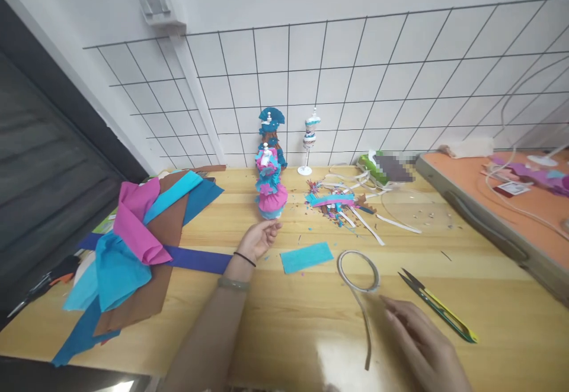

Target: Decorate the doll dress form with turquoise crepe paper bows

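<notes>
My left hand [260, 239] has its fingers curled closed at the foot of a miniature dress form [272, 197] dressed in pink and blue crepe paper; the base there is hidden by the fingers. Behind it stands a second small form [272, 115] in dark teal ruffles. My right hand [422, 338] is slightly blurred, fingers stretched out, just below a roll of narrow tape [377, 273] with a loose tail. A blue paper rectangle [306, 257] lies between my hands. Thread snips [438, 306] with yellow and green handles lie right of my right hand.
Layered crepe paper sheets [137, 226] cover the left side, near a dark tool with an orange part [53, 279]. A white stand [305, 170] bears another small form. Paper scraps [333, 201] pile at back right. An orange-topped surface [502, 202] adjoins at right.
</notes>
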The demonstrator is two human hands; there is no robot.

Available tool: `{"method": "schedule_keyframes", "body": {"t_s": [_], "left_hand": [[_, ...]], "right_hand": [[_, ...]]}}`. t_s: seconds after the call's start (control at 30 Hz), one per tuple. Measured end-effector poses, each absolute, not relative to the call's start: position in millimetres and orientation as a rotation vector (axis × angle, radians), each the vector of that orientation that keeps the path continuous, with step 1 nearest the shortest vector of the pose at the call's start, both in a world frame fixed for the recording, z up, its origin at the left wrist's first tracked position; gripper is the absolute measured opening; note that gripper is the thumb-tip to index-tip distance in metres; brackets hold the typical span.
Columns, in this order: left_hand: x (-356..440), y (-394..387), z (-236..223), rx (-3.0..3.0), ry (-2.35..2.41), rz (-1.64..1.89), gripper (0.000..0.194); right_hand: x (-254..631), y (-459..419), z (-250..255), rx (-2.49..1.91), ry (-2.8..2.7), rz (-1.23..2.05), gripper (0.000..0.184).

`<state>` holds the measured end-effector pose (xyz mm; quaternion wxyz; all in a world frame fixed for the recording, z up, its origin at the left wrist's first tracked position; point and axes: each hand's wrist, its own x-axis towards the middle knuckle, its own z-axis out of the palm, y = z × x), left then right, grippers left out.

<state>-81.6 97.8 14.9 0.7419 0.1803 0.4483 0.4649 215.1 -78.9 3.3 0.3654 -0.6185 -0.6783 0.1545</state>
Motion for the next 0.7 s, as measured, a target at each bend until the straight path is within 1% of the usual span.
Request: {"method": "schedule_keyframes", "body": {"t_s": [0.1, 0.2, 0.4, 0.57, 0.63, 0.7], "left_hand": [[-78.7, 94.9, 18.4, 0.523, 1.022, 0.945, 0.01], [-72.9, 88.3, 21.9, 0.666, 1.066, 0.836, 0.019], [-60.7, 66.3, 29.1, 0.917, 1.221, 0.683, 0.033], [-73.3, 41.0, 30.0, 1.197, 1.417, 0.628, 0.052], [-84.8, 29.7, 28.8, 1.217, 1.487, 0.63, 0.057], [-97.8, 18.7, 27.0, 1.146, 1.519, 0.684, 0.059]], "right_hand": [[211.4, -80.9, -3.6, -1.521, -1.756, 0.41, 0.018], [210.9, -78.1, -4.2, -1.49, -1.745, 0.471, 0.019], [212.9, -79.5, -8.2, -1.607, -1.649, 0.55, 0.028], [214.1, -81.1, -11.8, -1.627, -1.614, 0.462, 0.036], [215.7, -79.9, -9.5, -1.599, -1.66, 0.456, 0.04], [216.5, -79.6, -5.4, -1.578, -1.697, 0.473, 0.039]]}}
